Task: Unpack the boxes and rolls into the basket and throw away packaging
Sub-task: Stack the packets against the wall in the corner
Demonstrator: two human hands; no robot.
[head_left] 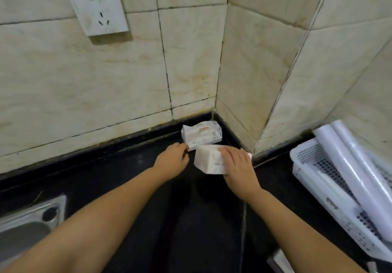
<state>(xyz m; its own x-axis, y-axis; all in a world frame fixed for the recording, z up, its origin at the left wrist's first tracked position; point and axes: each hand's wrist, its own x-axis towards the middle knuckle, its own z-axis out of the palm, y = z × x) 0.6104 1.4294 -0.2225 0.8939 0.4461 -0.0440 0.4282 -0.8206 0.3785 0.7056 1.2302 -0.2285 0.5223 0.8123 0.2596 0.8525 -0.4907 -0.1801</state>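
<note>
Two white boxes lie in the far corner of the black counter. The rear box, with orange print, rests against the wall. The nearer box is tilted, and my right hand grips it from the right side. My left hand is just left of the boxes, its fingertips touching the rear box's lower left corner, fingers curled. A white perforated basket stands at the right and holds white rolls.
Tiled walls meet in a corner right behind the boxes. A wall socket sits high on the left wall. A steel sink occupies the lower left. A white item shows at the bottom edge.
</note>
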